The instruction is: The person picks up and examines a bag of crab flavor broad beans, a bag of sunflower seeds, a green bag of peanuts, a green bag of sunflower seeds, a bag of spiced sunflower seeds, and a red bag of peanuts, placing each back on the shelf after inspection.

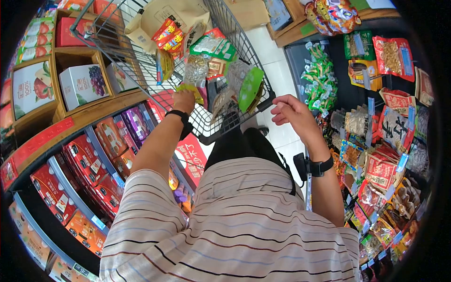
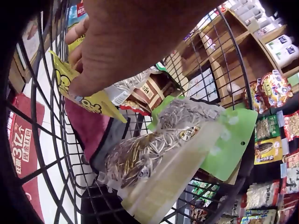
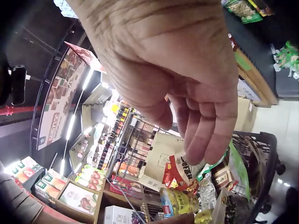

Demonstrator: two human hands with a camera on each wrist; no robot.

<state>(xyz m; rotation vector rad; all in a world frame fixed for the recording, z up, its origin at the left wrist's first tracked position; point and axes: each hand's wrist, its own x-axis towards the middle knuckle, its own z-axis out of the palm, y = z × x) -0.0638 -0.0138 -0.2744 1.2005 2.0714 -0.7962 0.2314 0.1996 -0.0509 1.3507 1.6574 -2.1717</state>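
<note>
In the head view the left hand is over the near left part of the wire cart, pinching a yellow packet. The left wrist view shows that yellow packet between thumb and fingers. Below it lie a clear bag of small dried items and a green-topped bag. The right hand hovers beside the cart's right near corner, fingers loosely bent, holding nothing. A red and yellow packet and a brown paper bag lie farther back in the cart.
Shelves of red boxes and fruit-printed cartons stand to the left. On the right are shelves of packaged dried goods and green-wrapped sweets. White floor tiles show between the cart and the right shelf.
</note>
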